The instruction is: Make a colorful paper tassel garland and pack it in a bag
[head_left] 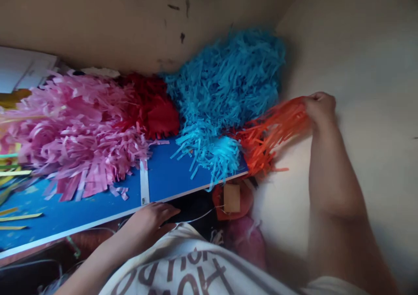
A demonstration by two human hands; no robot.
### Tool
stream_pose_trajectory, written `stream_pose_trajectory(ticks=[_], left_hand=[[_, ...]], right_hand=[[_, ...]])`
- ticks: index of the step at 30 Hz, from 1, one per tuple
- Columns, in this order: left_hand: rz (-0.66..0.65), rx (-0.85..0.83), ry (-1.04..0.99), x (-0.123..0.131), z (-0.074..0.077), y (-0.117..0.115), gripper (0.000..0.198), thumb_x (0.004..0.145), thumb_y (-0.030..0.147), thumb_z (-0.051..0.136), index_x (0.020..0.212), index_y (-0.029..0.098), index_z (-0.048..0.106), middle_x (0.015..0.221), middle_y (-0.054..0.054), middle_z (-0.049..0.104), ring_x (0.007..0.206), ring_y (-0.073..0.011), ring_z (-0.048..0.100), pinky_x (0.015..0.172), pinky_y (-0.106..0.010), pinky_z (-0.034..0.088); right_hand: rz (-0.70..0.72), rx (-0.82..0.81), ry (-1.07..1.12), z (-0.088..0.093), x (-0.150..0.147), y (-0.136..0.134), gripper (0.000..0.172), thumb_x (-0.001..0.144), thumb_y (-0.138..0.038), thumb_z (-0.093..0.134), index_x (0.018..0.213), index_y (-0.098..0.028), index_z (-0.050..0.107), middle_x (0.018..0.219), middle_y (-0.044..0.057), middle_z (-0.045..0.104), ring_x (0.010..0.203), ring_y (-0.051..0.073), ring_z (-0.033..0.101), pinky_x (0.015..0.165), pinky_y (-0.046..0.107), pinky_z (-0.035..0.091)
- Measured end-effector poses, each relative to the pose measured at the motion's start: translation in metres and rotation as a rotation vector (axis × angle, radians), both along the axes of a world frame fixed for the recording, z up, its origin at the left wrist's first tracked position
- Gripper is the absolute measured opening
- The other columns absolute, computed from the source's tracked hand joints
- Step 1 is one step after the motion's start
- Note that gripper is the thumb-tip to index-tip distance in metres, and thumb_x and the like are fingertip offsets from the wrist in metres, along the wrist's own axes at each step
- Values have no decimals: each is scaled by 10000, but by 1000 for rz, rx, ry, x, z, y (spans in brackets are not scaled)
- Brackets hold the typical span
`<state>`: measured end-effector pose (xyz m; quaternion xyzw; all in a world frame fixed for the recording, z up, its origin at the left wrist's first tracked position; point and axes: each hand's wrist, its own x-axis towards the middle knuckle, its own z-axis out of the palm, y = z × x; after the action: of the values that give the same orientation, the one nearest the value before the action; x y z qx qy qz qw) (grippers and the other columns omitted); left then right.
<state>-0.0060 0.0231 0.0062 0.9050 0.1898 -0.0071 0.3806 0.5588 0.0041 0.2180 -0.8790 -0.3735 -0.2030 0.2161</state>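
Note:
My right hand [321, 105] is closed on the end of a bunch of orange fringed paper [277, 127], stretched out at the right. Its loose strips hang down to the left, over the table's right corner. Beside it rises a big heap of blue fringed paper [228, 77], with lighter blue strips drooping over the table edge. My left hand [160, 214] rests low near the front edge of the table, fingers stretched out and holding nothing visible. Left of the blue heap lie red fringed paper [160, 110] and a wide pile of pink fringed paper [78, 129].
The blue table [173, 169] runs along the wall, with a white strip [144, 182] across it. Yellow paper strips [22, 216] lie at the far left, below white sheets [26, 68]. Under the right corner are a tan card piece [231, 198] and a pink bundle [246, 240].

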Motion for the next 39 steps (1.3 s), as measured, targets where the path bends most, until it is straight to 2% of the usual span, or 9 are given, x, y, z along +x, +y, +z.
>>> stream_pose_trajectory(ticks=[5, 11, 13, 16, 21, 25, 28, 33, 39], left_hand=[[65, 109, -171, -10, 10, 18, 313, 1005, 333, 500, 1189, 238, 734, 1084, -82, 773, 940, -214, 743, 813, -293, 595], [353, 221, -686, 20, 72, 41, 286, 977, 335, 590, 1224, 211, 664, 1131, -81, 741, 1043, -192, 706, 900, -309, 576], [558, 290, -885, 41, 95, 52, 499, 904, 426, 690, 1343, 218, 577, 1313, -111, 660, 1250, -244, 612, 1075, -413, 500], [556, 248, -961, 65, 113, 71, 904, 729, 545, 823, 1472, 198, 442, 1510, -158, 495, 1438, -324, 427, 1212, -515, 324], [282, -360, -647, 41, 94, 85, 504, 784, 407, 741, 1196, 127, 664, 1069, -90, 739, 985, -237, 703, 881, -358, 566], [381, -528, -302, -21, 80, 89, 340, 835, 419, 657, 918, 94, 713, 741, -30, 707, 657, -137, 655, 619, -230, 525], [475, -357, -39, -59, 81, 97, 315, 841, 408, 672, 935, 111, 719, 748, -20, 713, 671, -141, 663, 629, -220, 520], [752, 404, 20, -68, 76, 69, 353, 953, 239, 503, 1257, 120, 639, 1152, -107, 722, 1092, -209, 658, 973, -331, 519], [378, 747, -148, -19, 5, 14, 573, 971, 165, 447, 1540, 182, 385, 1590, -115, 422, 1491, -270, 365, 1255, -518, 230]], right_hand=[[-10, 184, -167, 40, -70, 40, 189, 786, -157, 643, 886, -42, 756, 850, 160, 738, 691, 120, 539, 703, 312, 413], [550, 117, 113, 41, -199, 64, 70, 809, -224, 688, 832, -159, 698, 773, 54, 708, 660, 120, 589, 644, 271, 457], [753, -37, 243, 34, -247, 60, 64, 795, -250, 699, 784, -192, 672, 765, 33, 710, 678, 143, 622, 628, 273, 478], [947, -217, 451, 26, -304, 46, 93, 788, -305, 694, 764, -222, 658, 751, 12, 709, 657, 170, 640, 565, 276, 484], [1063, -250, 929, 9, -334, 35, 154, 792, -384, 724, 783, -253, 645, 778, 2, 707, 667, 191, 659, 565, 294, 522], [1040, -194, 1256, -44, -336, 48, 250, 729, -421, 795, 761, -232, 634, 697, -21, 659, 581, 143, 609, 528, 247, 478], [1006, -259, 1540, -104, -347, 62, 352, 659, -450, 857, 785, -215, 626, 705, -24, 677, 595, 132, 628, 563, 236, 504], [736, -313, 1898, -187, -363, 74, 385, 598, -375, 897, 773, -206, 598, 659, -31, 683, 556, 117, 617, 540, 219, 519], [652, -313, 1910, -211, -367, 65, 314, 668, -356, 822, 805, -206, 583, 704, -23, 687, 635, 124, 649, 626, 235, 553]])
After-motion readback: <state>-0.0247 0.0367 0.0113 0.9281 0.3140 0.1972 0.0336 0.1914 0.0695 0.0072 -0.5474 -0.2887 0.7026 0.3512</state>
